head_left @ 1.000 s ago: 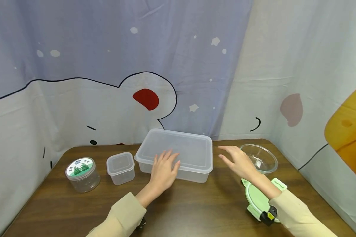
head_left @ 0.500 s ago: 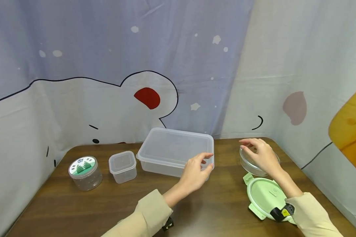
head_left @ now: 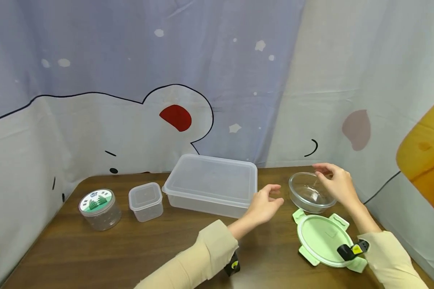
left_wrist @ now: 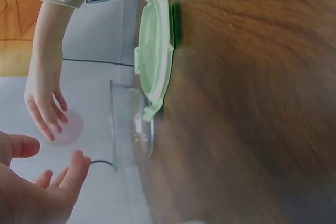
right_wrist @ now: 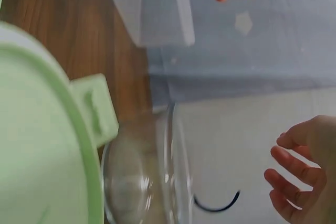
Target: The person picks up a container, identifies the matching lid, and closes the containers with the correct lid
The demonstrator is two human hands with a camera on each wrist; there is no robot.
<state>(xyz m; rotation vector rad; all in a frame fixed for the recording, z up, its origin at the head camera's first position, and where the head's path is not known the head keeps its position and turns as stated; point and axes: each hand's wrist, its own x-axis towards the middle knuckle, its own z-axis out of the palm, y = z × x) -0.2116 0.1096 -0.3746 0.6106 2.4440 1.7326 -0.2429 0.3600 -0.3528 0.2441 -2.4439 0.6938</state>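
Note:
A round clear glass bowl [head_left: 299,196] stands at the right of the table, with no lid on it. My right hand [head_left: 336,184] hovers over its right side, fingers loosely bent, holding nothing; the right wrist view shows a gap between those fingers and the bowl's rim. Left of the bowl, my left hand [head_left: 265,204] is in the air by the right end of a large lidded plastic box [head_left: 209,180], its thumb and fingers apart. In front of the bowl lies a round green lid [head_left: 322,237] with clip flaps, flat on the wood.
A small square lidded plastic box [head_left: 146,200] stands left of the large one. Farther left is a clear round jar [head_left: 100,210] with a green and white top. A patterned curtain [head_left: 238,80] hangs behind the brown wooden table [head_left: 112,257].
My left hand has moved right, from over the large box to beyond its right end. My right hand has shifted right, from left of the glass bowl to above its right side.

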